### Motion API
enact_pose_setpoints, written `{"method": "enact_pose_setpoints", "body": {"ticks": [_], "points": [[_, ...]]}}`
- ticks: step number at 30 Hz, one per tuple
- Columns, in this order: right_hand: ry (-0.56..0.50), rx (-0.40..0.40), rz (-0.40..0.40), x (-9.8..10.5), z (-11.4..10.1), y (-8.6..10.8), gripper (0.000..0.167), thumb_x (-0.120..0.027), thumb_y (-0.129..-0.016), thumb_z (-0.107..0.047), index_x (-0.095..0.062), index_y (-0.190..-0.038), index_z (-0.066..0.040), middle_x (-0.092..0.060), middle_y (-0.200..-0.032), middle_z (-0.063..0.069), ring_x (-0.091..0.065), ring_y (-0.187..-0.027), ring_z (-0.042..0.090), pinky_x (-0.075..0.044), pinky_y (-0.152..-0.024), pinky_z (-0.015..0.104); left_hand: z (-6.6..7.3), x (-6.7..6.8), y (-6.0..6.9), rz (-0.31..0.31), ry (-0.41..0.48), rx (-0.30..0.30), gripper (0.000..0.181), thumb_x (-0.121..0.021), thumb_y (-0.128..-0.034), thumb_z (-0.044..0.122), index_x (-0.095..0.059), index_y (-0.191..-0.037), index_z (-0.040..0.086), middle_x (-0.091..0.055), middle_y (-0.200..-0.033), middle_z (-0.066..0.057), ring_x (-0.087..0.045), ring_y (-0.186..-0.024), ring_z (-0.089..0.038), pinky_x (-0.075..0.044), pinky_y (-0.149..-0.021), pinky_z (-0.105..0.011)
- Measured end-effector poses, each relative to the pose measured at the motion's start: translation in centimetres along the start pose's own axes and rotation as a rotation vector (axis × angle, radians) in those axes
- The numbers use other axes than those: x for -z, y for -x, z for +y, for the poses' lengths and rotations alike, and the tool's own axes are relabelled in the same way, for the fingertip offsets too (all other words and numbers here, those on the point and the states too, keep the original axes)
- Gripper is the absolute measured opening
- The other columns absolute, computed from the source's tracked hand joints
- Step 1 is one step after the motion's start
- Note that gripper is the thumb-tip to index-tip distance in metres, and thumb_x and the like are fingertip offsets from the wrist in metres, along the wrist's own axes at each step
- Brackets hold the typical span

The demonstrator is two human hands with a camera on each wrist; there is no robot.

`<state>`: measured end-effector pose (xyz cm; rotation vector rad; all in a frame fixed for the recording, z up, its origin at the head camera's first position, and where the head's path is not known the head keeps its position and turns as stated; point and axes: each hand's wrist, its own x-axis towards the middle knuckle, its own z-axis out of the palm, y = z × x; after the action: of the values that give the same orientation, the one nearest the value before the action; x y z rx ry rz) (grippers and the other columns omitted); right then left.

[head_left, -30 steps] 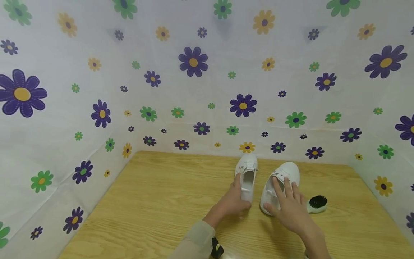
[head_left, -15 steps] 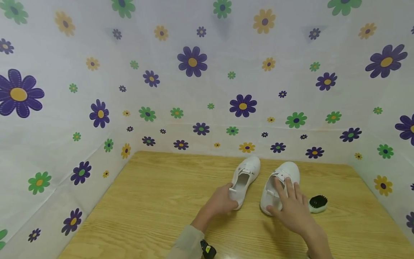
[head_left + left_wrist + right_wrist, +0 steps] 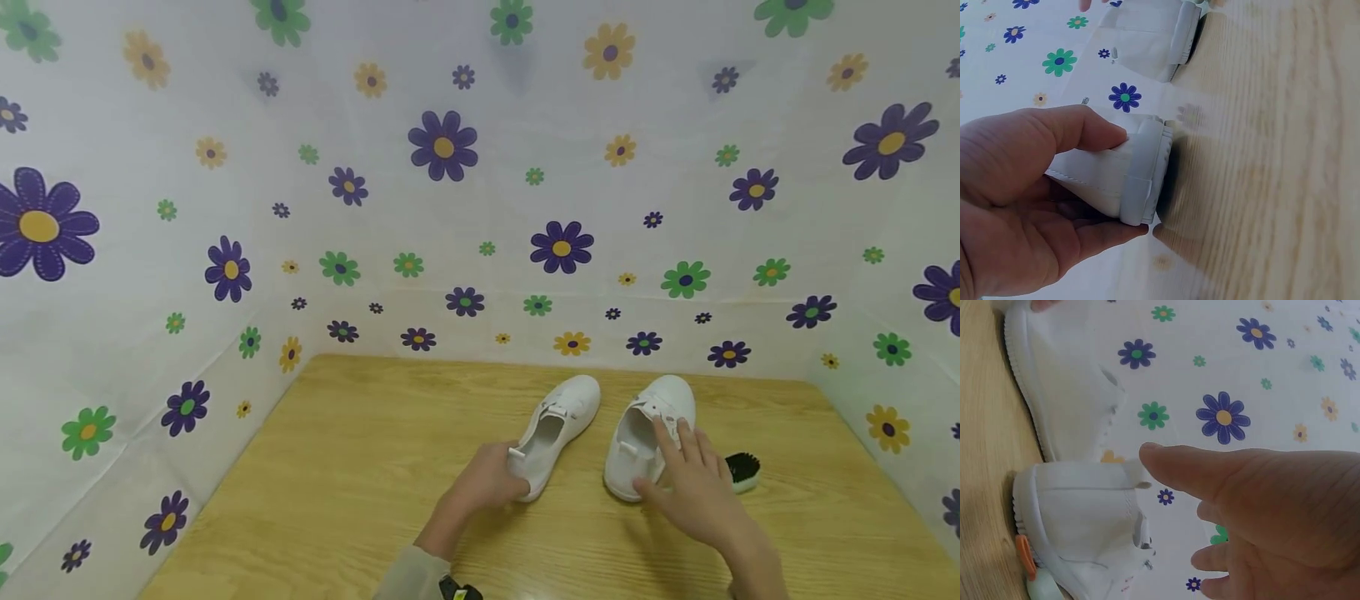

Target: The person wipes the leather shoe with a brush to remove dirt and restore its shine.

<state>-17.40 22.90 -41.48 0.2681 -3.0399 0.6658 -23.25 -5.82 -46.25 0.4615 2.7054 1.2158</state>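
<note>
Two white shoes stand on the wooden table, toes pointing toward the back wall. My left hand point(image 3: 483, 482) grips the heel of the left shoe point(image 3: 576, 400), which is angled with its toe to the right. Up close in the left wrist view, thumb and fingers lie on either side of this heel point(image 3: 1138, 172). Over the rear and side of the right shoe point(image 3: 672, 397) hovers my right hand point(image 3: 701, 496), its fingers spread. The right wrist view shows its thumb near that shoe's heel point(image 3: 1082, 509); whether any fingers touch the shoe is hard to tell.
A brush point(image 3: 744, 472) with black bristles and a pale body lies right of the right shoe, partly behind my right hand. Flower-printed white sheeting point(image 3: 450, 225) walls in the table point(image 3: 360, 467) at the back and both sides.
My left hand has drawn the left shoe leftward and nearer, and its heel has swung left. The right hand has shifted slightly right, covering more of the brush.
</note>
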Motion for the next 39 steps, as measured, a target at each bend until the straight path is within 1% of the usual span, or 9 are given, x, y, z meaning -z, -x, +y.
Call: {"method": "enact_pose_setpoints", "body": {"ticks": [4,6,8,13,16,21,27,32,39], "points": [[0.033,0.0,0.009,0.3,1.1,0.3,0.088,-0.067,-0.093,-0.042,-0.021,-0.155,0.001,-0.019,-0.152,0.041,-0.019,-0.135,0.063,-0.02,-0.099,0.079,-0.5,0.5,0.6,-0.029,-0.008,-0.002,0.069,-0.064,-0.0668,0.002,-0.053,-0.134,-0.01,-0.064,-0.097,-0.012,-0.056,-0.071,-0.017,-0.046,-0.059,-0.028],[0.017,-0.007,-0.002,0.5,1.6,0.4,0.087,-0.066,-0.094,-0.041,-0.021,-0.155,0.002,-0.021,-0.15,0.042,-0.021,-0.133,0.065,-0.023,-0.098,0.079,-0.8,0.9,0.8,-0.052,-0.005,0.003,0.071,-0.064,-0.0675,0.003,-0.052,-0.136,-0.009,-0.064,-0.1,-0.012,-0.056,-0.073,-0.018,-0.047,-0.059,-0.029],[-0.017,-0.035,-0.04,0.7,2.1,0.5,0.086,-0.063,-0.096,-0.042,-0.019,-0.155,0.003,-0.023,-0.148,0.044,-0.023,-0.131,0.066,-0.027,-0.096,0.078,-1.0,1.5,0.9,-0.082,-0.01,0.008,0.072,-0.064,-0.0688,0.003,-0.051,-0.138,-0.007,-0.064,-0.102,-0.012,-0.057,-0.076,-0.019,-0.047,-0.061,-0.03],[-0.106,-0.135,-0.181,1.0,3.3,0.3,0.086,-0.053,-0.101,-0.047,-0.012,-0.155,0.005,-0.025,-0.139,0.049,-0.037,-0.12,0.068,-0.042,-0.087,0.071,-1.6,2.9,1.1,-0.131,-0.052,-0.038,0.069,-0.068,-0.0701,0.004,-0.054,-0.137,-0.003,-0.065,-0.105,-0.008,-0.056,-0.081,-0.017,-0.047,-0.069,-0.03],[-0.121,-0.16,-0.241,0.8,3.8,0.1,0.085,-0.051,-0.102,-0.047,-0.012,-0.154,0.008,-0.022,-0.139,0.052,-0.036,-0.122,0.068,-0.041,-0.088,0.071,-1.9,3.7,1.3,-0.167,-0.064,-0.064,0.068,-0.069,-0.0708,0.004,-0.055,-0.137,-0.001,-0.064,-0.106,-0.005,-0.054,-0.082,-0.016,-0.046,-0.072,-0.03],[-0.124,-0.169,-0.288,0.5,3.9,-0.2,0.082,-0.052,-0.102,-0.044,-0.017,-0.151,0.012,-0.024,-0.146,0.047,-0.019,-0.132,0.067,-0.03,-0.097,0.075,-2.9,5.3,1.8,-0.229,-0.057,-0.075,0.07,-0.07,-0.0701,0.003,-0.054,-0.138,0.0,-0.063,-0.102,-0.002,-0.054,-0.083,-0.017,-0.046,-0.073,-0.032],[-0.13,-0.182,-0.301,0.5,4.0,-0.1,0.082,-0.052,-0.101,-0.044,-0.019,-0.151,0.012,-0.032,-0.143,0.045,-0.024,-0.131,0.065,-0.03,-0.097,0.074,-4.5,7.1,2.6,-0.257,-0.057,-0.012,0.075,-0.07,-0.0703,0.003,-0.051,-0.143,0.004,-0.063,-0.113,-0.004,-0.054,-0.092,-0.018,-0.046,-0.081,-0.035],[-0.136,-0.176,-0.316,0.6,4.0,0.0,0.081,-0.052,-0.101,-0.043,-0.02,-0.15,0.013,-0.039,-0.14,0.042,-0.03,-0.13,0.064,-0.031,-0.098,0.073,-5.8,8.8,3.7,-0.264,-0.045,0.039,0.077,-0.073,-0.0688,0.002,-0.053,-0.143,0.008,-0.062,-0.12,-0.009,-0.053,-0.096,-0.021,-0.046,-0.083,-0.038],[-0.126,-0.157,-0.324,0.7,4.0,0.2,0.074,-0.051,-0.102,-0.039,-0.028,-0.145,0.016,-0.041,-0.139,0.042,-0.041,-0.126,0.06,-0.037,-0.097,0.068,-6.7,10.7,4.7,-0.266,-0.023,0.056,0.072,-0.071,-0.0678,-0.006,-0.061,-0.136,0.014,-0.057,-0.13,-0.015,-0.05,-0.099,-0.025,-0.045,-0.085,-0.04]]}}
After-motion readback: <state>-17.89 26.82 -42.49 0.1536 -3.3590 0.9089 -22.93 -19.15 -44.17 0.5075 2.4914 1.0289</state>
